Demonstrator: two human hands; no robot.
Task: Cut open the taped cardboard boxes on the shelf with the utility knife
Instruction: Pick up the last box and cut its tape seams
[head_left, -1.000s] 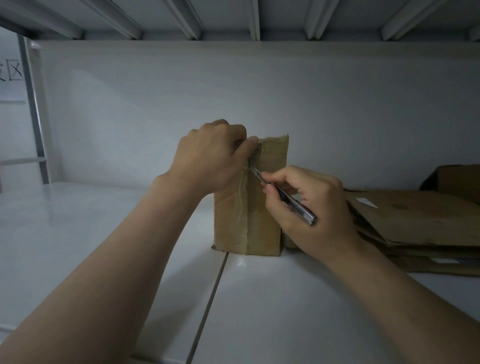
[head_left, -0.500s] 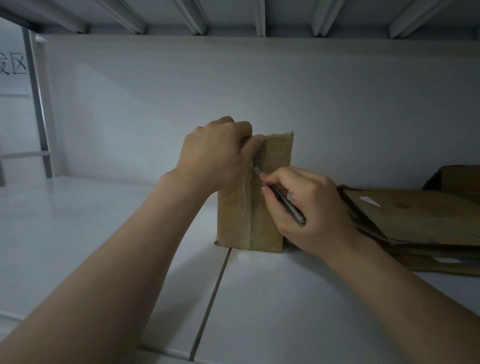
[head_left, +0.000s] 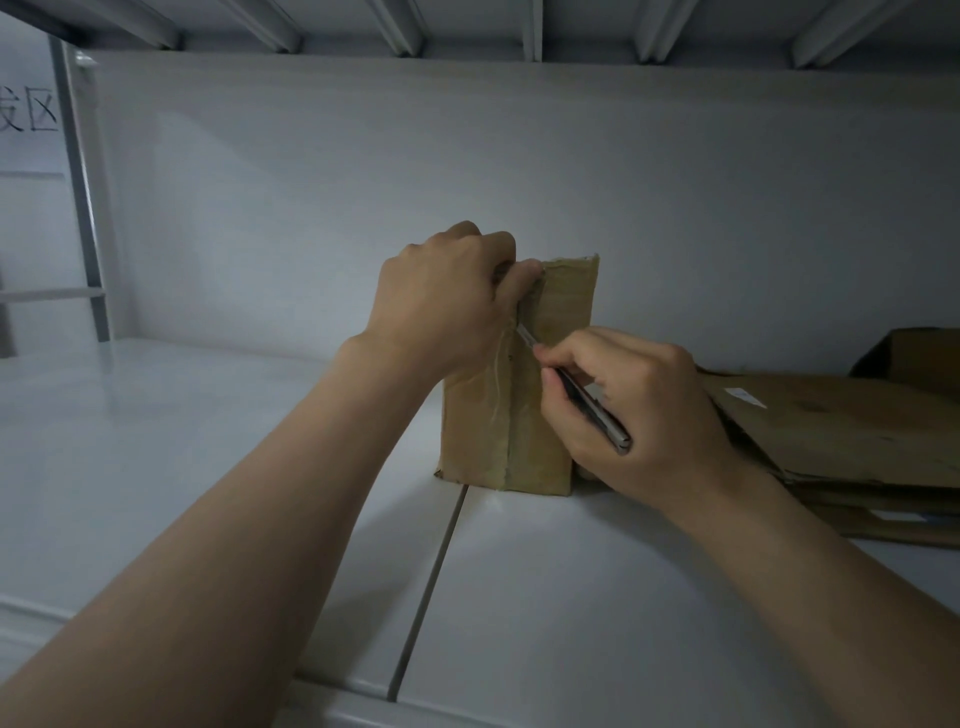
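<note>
Head view: your left hand grips the box at its top left corner, fingers curled over the edge; your right hand is closed round the knife like a pen, blade pointing to 10 o'clock, tip on the taped seam; the box stands on the shelf, flat cardboard at its 3 o'clock; over the last second the tip has barely travelled, so the cut looks only begun.

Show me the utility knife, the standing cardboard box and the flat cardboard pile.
Slim metal utility knife (head_left: 597, 414), head view, middle of handle.
Upright brown taped cardboard box (head_left: 530, 457), head view, lower front face.
Flattened brown cardboard pile (head_left: 841, 421), head view, top sheet.
</note>
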